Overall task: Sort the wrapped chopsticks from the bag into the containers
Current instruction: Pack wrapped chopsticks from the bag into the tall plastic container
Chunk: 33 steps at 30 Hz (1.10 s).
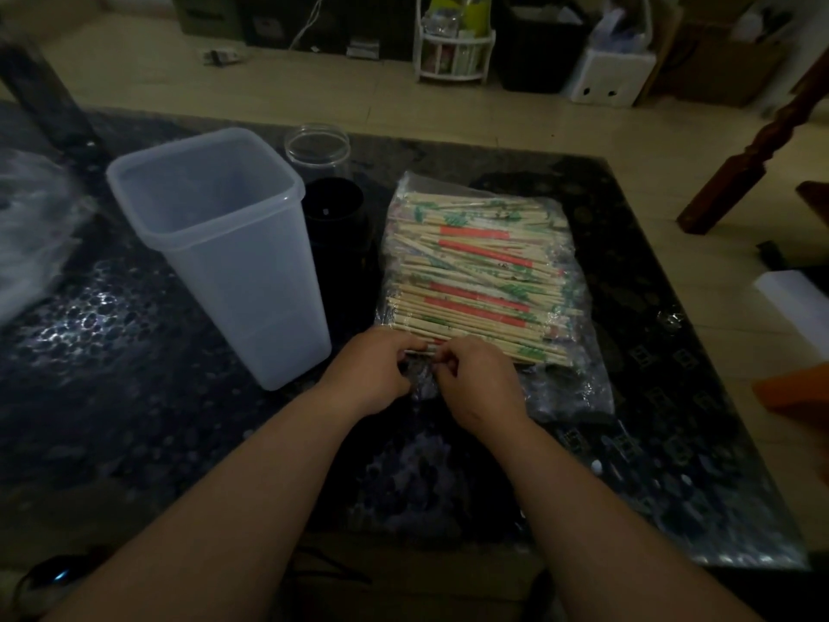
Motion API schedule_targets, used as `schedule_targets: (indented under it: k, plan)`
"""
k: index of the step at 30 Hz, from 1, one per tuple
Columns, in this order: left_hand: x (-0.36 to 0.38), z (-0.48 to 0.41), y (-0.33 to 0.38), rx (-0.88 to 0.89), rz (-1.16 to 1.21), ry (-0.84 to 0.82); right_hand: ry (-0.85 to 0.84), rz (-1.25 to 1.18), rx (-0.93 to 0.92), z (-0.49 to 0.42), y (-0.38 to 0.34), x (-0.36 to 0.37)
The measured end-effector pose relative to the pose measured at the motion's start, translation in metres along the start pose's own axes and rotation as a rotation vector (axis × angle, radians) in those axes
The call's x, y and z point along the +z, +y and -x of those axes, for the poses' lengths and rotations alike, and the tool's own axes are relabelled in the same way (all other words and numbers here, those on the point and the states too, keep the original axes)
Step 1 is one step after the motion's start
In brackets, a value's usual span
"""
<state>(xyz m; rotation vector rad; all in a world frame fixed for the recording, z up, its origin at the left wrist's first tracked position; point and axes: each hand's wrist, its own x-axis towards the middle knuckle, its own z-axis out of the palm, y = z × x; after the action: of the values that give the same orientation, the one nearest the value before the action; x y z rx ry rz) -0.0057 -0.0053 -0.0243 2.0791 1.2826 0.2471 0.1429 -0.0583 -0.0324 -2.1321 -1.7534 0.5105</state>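
Both hands meet at the near-left corner of the bag [569, 388], which lies flat on the dark table [134, 397]. The left hand [372, 370] and the right hand [480, 383] have their fingers curled in, tips drawn together and pinching the bag's near edge from either side. A thin pale strip shows between them; whether it is a stick end or folded film cannot be told.

The wrapped chopsticks [475, 271] are inside the bag, stacked at twelve to one o'clock from the fingers. Their long axis runs across the view from nine o'clock towards three, dipping slightly towards four, so the nearest sticks lie broadside to the knuckles, their left ends closest to the pinch.

The translucent tub [233, 262] stands upright at ten o'clock from the hands, just beside the bag's left side and nearer the left hand. It looks empty. Behind it, at eleven to twelve o'clock, sit a black pot [334, 204] and a clear jar [317, 143].

The sorting seems not yet begun. Sticks drawn out leftwards would need turning upright to drop into the tub.
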Motion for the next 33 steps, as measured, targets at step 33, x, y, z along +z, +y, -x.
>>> schedule_targets:
  k: [33]
  plan:
    - [-0.004, -0.005, -0.001, -0.028, -0.113, -0.056, -0.521, -0.238, -0.015, 0.026, 0.0, -0.041]
